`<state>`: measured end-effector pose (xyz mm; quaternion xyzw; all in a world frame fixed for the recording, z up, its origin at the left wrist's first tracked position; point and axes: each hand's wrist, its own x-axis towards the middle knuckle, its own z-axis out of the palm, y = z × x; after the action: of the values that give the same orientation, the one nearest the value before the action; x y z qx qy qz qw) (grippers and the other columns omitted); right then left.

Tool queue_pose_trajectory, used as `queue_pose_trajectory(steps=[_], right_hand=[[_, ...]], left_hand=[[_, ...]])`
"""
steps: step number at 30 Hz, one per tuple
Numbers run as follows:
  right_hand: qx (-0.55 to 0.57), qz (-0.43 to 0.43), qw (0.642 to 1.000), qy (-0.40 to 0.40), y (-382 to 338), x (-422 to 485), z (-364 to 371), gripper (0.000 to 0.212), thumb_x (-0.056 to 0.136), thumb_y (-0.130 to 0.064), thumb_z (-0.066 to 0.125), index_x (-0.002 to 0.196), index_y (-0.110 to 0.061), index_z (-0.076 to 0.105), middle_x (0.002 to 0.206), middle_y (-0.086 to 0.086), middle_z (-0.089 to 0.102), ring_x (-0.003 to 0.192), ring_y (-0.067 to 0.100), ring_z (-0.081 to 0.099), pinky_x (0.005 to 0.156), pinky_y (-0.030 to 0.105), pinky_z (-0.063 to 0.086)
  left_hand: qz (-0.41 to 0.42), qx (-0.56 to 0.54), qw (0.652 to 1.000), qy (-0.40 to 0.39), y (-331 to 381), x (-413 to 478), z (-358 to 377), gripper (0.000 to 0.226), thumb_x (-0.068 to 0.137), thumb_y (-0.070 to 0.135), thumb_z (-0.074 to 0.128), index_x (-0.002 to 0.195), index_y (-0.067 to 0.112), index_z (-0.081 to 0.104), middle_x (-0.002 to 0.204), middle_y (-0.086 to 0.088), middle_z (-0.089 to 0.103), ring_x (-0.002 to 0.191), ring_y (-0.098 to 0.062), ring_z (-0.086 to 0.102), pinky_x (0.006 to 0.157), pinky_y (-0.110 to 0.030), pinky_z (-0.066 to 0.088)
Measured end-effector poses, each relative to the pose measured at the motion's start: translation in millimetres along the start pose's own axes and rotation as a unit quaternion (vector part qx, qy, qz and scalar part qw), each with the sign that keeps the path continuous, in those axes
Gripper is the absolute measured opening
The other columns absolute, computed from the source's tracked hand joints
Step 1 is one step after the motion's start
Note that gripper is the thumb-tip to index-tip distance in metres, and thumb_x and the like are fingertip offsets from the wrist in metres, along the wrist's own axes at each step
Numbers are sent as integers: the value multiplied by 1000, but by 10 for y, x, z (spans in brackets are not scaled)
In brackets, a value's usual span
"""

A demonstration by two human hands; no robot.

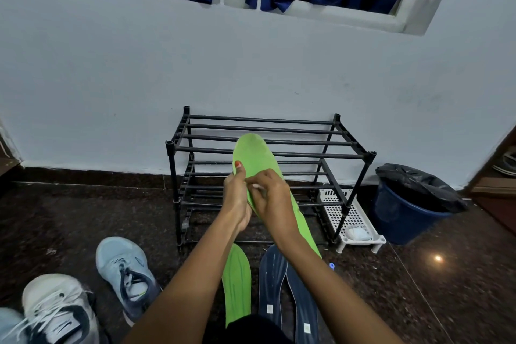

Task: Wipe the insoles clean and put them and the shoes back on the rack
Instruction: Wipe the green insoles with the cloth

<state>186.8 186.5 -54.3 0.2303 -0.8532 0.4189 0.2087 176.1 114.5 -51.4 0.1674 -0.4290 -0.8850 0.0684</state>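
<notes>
My left hand (236,195) grips a bright green insole (255,158) by its left edge and holds it up in front of the black shoe rack (268,153). My right hand (272,198) pinches a small white wipe (255,186) against the insole's face. A second green insole (237,282) lies on the floor below, beside two dark blue insoles (279,288). A light blue shoe (125,271) and a white shoe with dark trim (55,313) stand on the floor at the left.
The rack's shelves hold nothing. A white perforated tray (350,216) with a white wad in it sits at the rack's right foot. A blue bin (413,204) with a black liner stands further right. Dark speckled floor, pale wall behind.
</notes>
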Motion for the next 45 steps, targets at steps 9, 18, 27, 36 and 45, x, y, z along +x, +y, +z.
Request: queue_pose_trajectory(steps=[9,18,27,36,45], right_hand=[[10,41,999,28,13,-49,-33,17,84,5,56,94,-1,69,87,5,54,73,4,49,65,2,36],[1,91,991,102,139,229,-88,16,86,2,56,95,0,68,94,12,57,84,14,53,78,24,45],[8,59,997,43,40,-57,9,15,85,3,57,95,2,69,91,11,58,78,10,49,66,-3,32],[30,119,985,124,176,262,-46,13,87,-1,56,91,1,69,94,15,61,83,15,55,74,18,42],[33,81,995,54,8,-2,77,14,85,4,56,92,3,67,93,14,59,80,15,53,70,12,38]], left_hand=[[6,17,1000,-3,42,-50,18,42,101,32,33,119,0,53,98,-12,65,92,-29,62,86,-41,51],[16,22,1000,-6,18,-68,22,41,101,30,33,122,-1,51,94,-8,65,82,-20,64,69,-32,52],[36,48,998,9,32,-66,21,30,101,28,34,99,7,55,88,-9,64,80,-22,63,82,-37,51],[47,64,997,-2,2,-99,34,30,101,26,33,104,7,55,89,-8,65,80,-20,63,81,-37,51],[64,56,996,31,25,-27,-1,31,101,27,34,104,6,57,88,-5,64,82,-21,62,78,-33,52]])
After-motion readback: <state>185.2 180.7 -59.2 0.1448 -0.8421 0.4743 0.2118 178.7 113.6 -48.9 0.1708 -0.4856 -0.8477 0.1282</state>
